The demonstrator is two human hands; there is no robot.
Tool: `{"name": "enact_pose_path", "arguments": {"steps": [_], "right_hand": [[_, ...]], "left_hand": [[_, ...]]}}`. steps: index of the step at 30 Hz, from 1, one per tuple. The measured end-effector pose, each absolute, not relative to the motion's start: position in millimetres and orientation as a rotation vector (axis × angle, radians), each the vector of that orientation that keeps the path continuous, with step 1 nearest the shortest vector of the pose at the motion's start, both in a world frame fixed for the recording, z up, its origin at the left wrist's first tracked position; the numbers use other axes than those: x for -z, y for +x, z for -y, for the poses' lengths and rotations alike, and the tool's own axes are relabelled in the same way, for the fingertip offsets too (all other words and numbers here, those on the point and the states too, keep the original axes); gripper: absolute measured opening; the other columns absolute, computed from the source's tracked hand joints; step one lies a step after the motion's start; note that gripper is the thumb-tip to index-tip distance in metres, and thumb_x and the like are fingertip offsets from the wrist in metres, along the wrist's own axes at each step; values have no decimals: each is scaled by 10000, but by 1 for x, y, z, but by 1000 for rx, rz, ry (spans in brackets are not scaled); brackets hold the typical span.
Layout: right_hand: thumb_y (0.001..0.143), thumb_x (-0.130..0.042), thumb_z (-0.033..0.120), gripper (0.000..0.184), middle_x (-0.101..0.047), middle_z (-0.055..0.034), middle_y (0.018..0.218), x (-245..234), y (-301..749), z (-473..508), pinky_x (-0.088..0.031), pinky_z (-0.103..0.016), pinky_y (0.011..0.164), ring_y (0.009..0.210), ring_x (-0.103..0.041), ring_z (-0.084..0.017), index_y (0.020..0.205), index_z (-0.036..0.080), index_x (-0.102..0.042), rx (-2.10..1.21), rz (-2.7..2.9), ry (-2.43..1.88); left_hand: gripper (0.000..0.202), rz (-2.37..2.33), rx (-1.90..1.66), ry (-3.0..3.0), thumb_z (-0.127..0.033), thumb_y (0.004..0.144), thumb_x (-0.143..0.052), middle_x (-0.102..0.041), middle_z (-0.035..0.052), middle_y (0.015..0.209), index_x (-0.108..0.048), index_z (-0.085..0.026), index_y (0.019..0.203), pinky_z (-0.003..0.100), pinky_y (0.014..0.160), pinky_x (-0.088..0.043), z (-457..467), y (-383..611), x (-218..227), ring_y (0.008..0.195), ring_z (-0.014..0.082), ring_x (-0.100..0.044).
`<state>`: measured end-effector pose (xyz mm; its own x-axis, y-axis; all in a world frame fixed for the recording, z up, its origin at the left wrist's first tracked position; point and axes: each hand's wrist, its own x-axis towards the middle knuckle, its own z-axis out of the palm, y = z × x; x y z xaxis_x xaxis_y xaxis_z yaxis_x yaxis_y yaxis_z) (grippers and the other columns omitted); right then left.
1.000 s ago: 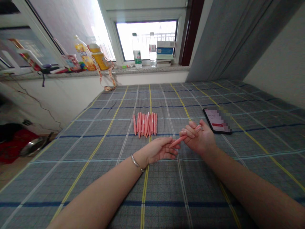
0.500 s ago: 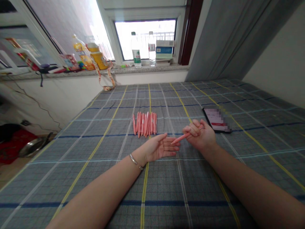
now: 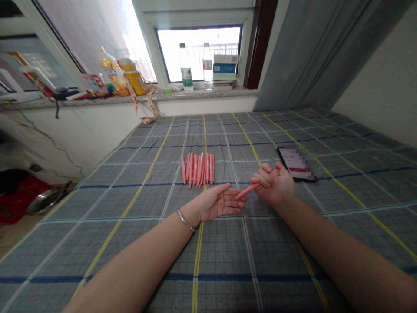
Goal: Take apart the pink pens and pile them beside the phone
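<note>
The right hand point(image 3: 273, 184) holds a pink pen point(image 3: 248, 190), its fingers curled closely around the barrel. The pen slants down toward the left hand point(image 3: 220, 202), and its tapered end lies over the fingertips there; whether it touches them I cannot tell. The left hand is turned palm up, its fingers extended and the thumb apart from them, gripping nothing. A silver bracelet point(image 3: 182, 217) circles the left wrist.

Just beyond the left hand, a row of pink pens point(image 3: 198, 169) lies side by side on a grey checked cloth point(image 3: 130, 243) with yellow, white and blue lines. Most are packed together, pointing roughly toward and away from the person; the leftmost leans a little apart. To the right, just past the right hand, lies a black-edged phone point(image 3: 295, 163) with a lit screen, partly blurred out.

Along the stone windowsill point(image 3: 169, 96) at the back stand a clear bottle with a green label point(image 3: 186, 69), another clear bottle point(image 3: 207, 69) and a stack of boxes point(image 3: 224, 68). Farther left are an orange drink bottle point(image 3: 112, 71) and a yellow flask point(image 3: 135, 82), with a patterned strap point(image 3: 151, 104) hanging beside it. A grey curtain point(image 3: 302, 56) hangs on the right.
</note>
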<state>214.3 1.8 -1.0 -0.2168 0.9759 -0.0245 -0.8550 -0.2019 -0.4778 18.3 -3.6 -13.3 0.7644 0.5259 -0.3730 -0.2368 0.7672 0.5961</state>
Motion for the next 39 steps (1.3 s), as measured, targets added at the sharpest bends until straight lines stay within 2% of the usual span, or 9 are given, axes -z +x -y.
{"name": "enact_pose_path", "arguments": {"steps": [2,8,18,24,29,34,39], "right_hand": [[909,-130,412,454,-226,75,348,1,214,-2,-422,-267,502,330,-249,-93,560,207,-336,-1771,428,-362],[911,-187,307,398,-232,73,349,0,215,-2,-415,-256,494,336,-242,-93,557,202,-336,-1782,436,-342],[910,-97,466,490,-224,75,336,1,215,-3,-417,-268,504,319,-237,-91,547,207,-301,-1786,449,-405],[927,-99,350,458,-233,69,331,0,215,-3,-420,-259,515,320,-240,-90,550,199,-310,-1793,456,-400],[909,-57,474,513,-222,72,336,0,215,-2,-420,-269,504,324,-230,-94,548,209,-307,-1796,436,-409],[929,-93,360,467,-225,71,338,-1,215,-2,-421,-269,507,324,-229,-98,548,206,-314,-1800,443,-426],[915,-68,442,500,-208,73,336,-1,214,-2,-427,-272,498,325,-219,-99,548,212,-319,-1804,418,-426]], "left_hand": [[436,-563,-439,551,-324,914,-306,-669,148,949,-596,-22,1033,298,789,-453,4,19,13,790,173,-642],[426,-540,-430,547,-324,911,-319,-668,151,939,-592,-21,1035,297,800,-447,4,18,14,784,166,-640],[391,-540,-442,553,-306,904,-341,-658,156,960,-586,-33,1040,297,789,-448,3,18,16,774,158,-637],[375,-546,-449,566,-299,903,-347,-659,153,950,-595,-40,1012,295,780,-455,3,18,16,767,157,-638],[358,-552,-452,569,-276,901,-342,-666,137,905,-598,-43,991,289,758,-463,3,19,16,751,157,-638],[323,-546,-445,578,-264,889,-371,-667,134,881,-590,-50,991,290,758,-463,3,18,16,746,154,-638],[320,-545,-437,588,-266,889,-371,-665,133,883,-591,-55,985,290,758,-464,3,19,16,741,150,-637]]}}
